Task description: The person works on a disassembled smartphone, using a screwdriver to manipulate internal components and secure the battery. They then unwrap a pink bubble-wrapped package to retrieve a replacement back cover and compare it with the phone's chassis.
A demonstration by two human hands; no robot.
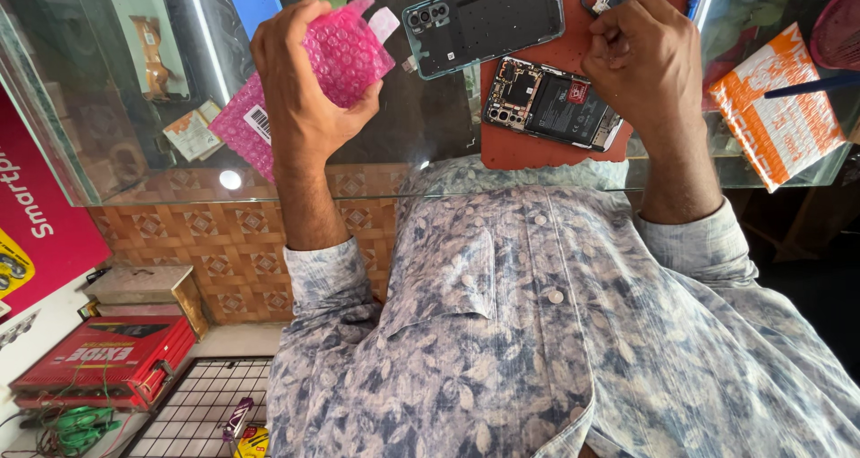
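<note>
my left hand (300,91) is closed around a pink bubble-wrap pouch (336,59), thumb on one side and fingers curled over the other, lifted above the glass counter (107,167) at about ten o'clock from my chest. the pouch looks light and soft, crumpling where i grip it; a white barcode label (258,122) sits on its lower flap. it would spring back rather than slide, so i judge the folded middle to be the safest hold, not the loose taped edge at the top.

my right hand (645,59) is at about one o'clock, curled into a near fist with the fingertips pinched together; whether anything small sits inside the pinch i cannot tell.

just beside that hand, at twelve o'clock, an opened phone (551,104) lies on a red mat (537,149), its battery and boards bare. that seems stiff yet fragile, best taken by the frame edges. further out lies the detached back cover (484,19), thin and probably slippery. an orange and white packet (779,109) rests at two o'clock.
</note>
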